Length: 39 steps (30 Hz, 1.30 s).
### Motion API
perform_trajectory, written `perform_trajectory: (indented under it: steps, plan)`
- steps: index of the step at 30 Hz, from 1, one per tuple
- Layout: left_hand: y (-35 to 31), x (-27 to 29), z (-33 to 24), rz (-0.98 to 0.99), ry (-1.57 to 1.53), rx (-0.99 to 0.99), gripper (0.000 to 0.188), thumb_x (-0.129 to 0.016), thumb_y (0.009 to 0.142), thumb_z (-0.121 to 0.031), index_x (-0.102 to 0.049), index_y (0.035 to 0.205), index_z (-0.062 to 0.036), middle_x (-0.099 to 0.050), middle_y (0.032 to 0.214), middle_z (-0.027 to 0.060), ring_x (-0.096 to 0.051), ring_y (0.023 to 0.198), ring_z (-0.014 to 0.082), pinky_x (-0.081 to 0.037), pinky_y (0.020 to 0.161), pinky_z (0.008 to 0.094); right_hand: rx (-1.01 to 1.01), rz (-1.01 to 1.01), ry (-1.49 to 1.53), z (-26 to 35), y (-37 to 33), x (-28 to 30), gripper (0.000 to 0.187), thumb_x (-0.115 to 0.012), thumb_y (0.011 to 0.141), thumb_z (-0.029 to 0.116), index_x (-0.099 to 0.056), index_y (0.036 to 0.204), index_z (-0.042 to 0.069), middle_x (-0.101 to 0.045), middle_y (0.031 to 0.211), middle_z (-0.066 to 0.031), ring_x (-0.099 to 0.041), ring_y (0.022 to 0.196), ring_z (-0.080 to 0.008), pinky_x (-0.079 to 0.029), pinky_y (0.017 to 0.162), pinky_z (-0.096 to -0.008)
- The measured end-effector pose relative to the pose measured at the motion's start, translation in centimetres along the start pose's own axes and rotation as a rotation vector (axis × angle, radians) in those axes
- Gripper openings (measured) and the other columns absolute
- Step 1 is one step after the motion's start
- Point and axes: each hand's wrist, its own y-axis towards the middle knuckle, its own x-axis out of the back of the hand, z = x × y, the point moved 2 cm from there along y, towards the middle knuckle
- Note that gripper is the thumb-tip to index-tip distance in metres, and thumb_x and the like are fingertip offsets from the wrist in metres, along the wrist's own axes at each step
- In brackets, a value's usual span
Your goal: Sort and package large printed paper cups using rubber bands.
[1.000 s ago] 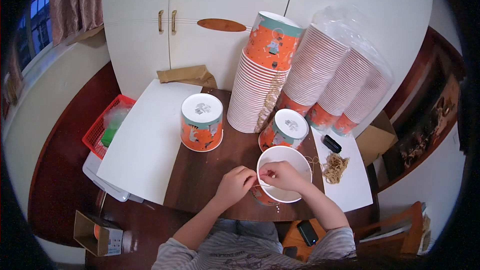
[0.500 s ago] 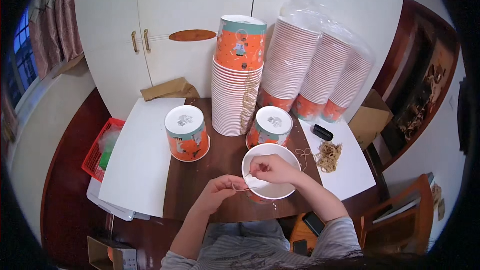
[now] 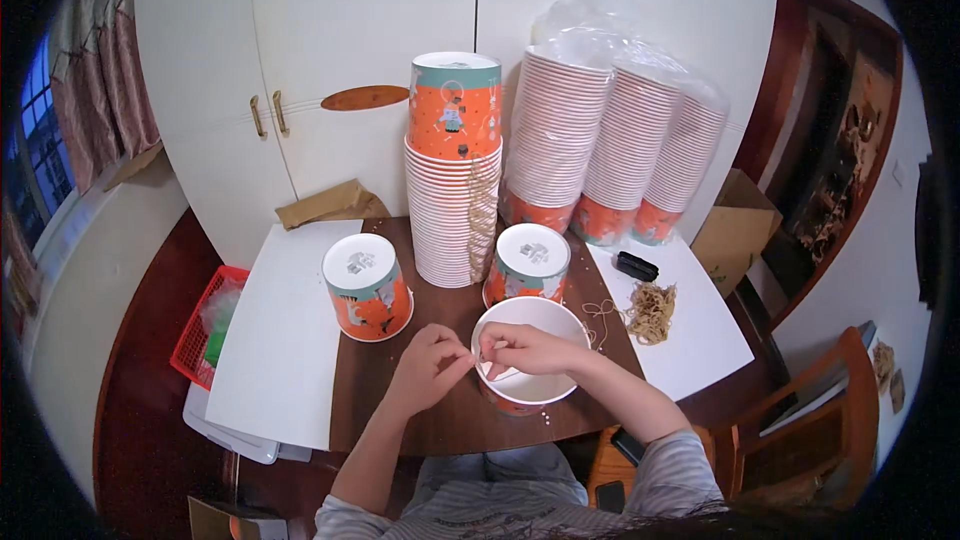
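from afar i see the open orange bucket (image 3: 535,390) upright, its mouth beneath my right hand (image 3: 528,348), whose fingers are pinched narrow at the left rim. my left hand (image 3: 432,370), also narrow, is just outside; i cannot tell what either holds.

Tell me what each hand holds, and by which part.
It cannot be told: the left hand and right hand pinch near the left rim of the open tub, but anything held there is too small to make out.
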Motion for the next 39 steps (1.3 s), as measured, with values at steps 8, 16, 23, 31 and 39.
perform_trajectory:
  steps: [8,16,23,31,39]
  plan:
    - [1.4,-0.5,-0.6,0.207,-0.316,0.228,0.009,-0.061,0.075,-0.014,-0.06,0.078,-0.0063,-0.055,0.073,0.0014,-0.05,0.065,0.0083,-0.04,0.059,0.0226,0.072,-0.013,-0.045,-1.2,0.6,0.8,0.005,-0.043,0.08,0.007,-0.045,0.084,0.005,-0.046,0.076,-0.0014,-0.052,0.069,-0.0096,-0.041,0.065,-0.0222]
    - [1.6,-0.6,0.0,0.222,-0.608,0.37,0.01,-0.055,0.078,-0.01,-0.056,0.081,0.0,-0.058,0.075,0.001,-0.052,0.07,0.0057,-0.042,0.064,0.02,-0.17,-0.015,0.072,0.6,0.0,0.9,0.004,-0.043,0.08,0.008,-0.046,0.083,0.008,-0.044,0.064,0.0027,-0.043,0.055,-0.0047,-0.034,0.045,-0.0178]
    - [1.8,-1.3,0.6,0.184,-0.633,0.39,0.008,-0.055,0.078,-0.008,-0.055,0.081,-0.0009,-0.058,0.073,0.0013,-0.052,0.068,0.0054,-0.041,0.063,0.0192,0.007,-0.057,-0.056,0.5,0.1,1.7,0.004,-0.046,0.081,0.012,-0.048,0.079,0.009,-0.041,0.06,0.0064,-0.036,0.053,-0.001,-0.027,0.043,-0.0167]
    - [1.5,-1.9,0.9,0.219,-0.561,0.41,0.013,-0.057,0.076,-0.005,-0.056,0.087,0.0014,-0.059,0.074,0.0031,-0.053,0.068,0.0058,-0.042,0.062,0.0187,0.022,-0.015,-0.03,0.5,0.6,1.7,0.005,-0.047,0.08,0.013,-0.048,0.079,0.009,-0.041,0.059,0.0071,-0.035,0.049,-0.0007,-0.026,0.041,-0.0165]
    - [1.7,-1.7,0.2,0.212,-0.677,0.478,0.012,-0.058,0.075,-0.006,-0.059,0.084,0.0012,-0.06,0.075,0.0044,-0.056,0.07,0.0081,-0.043,0.066,0.0201,0.024,-0.054,-0.035,0.3,1.1,2.3,0.006,-0.047,0.08,0.012,-0.049,0.077,0.008,-0.043,0.06,0.0068,-0.037,0.052,-0.0004,-0.028,0.044,-0.0165]
